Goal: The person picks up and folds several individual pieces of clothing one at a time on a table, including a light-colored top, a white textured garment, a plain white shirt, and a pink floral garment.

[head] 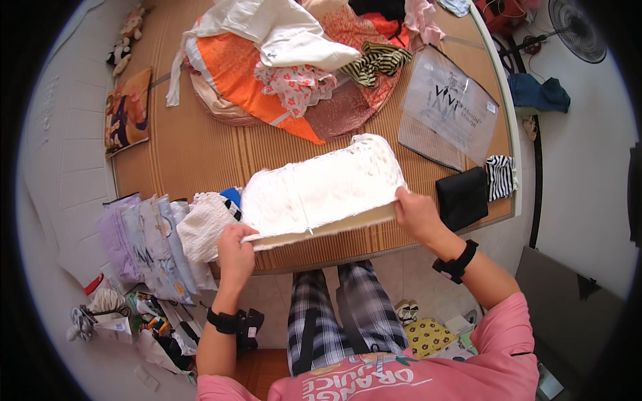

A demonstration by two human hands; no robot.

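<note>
A white lacy garment is stretched out over the bamboo mat, and a zipper runs down its middle. My left hand pinches the garment's near left corner between thumb and fingers. At the near right corner, my right hand grips the same edge. The near edge is lifted a little and shows a cream lining below it. Beside my left hand lies a bunched off-white textured cloth. To the right of my right hand is a folded black item.
A heap of clothes covers the far middle of the mat. A clear zip bag lies right, near a striped cloth. Bagged clothes line the left edge. A fan stands at the far right.
</note>
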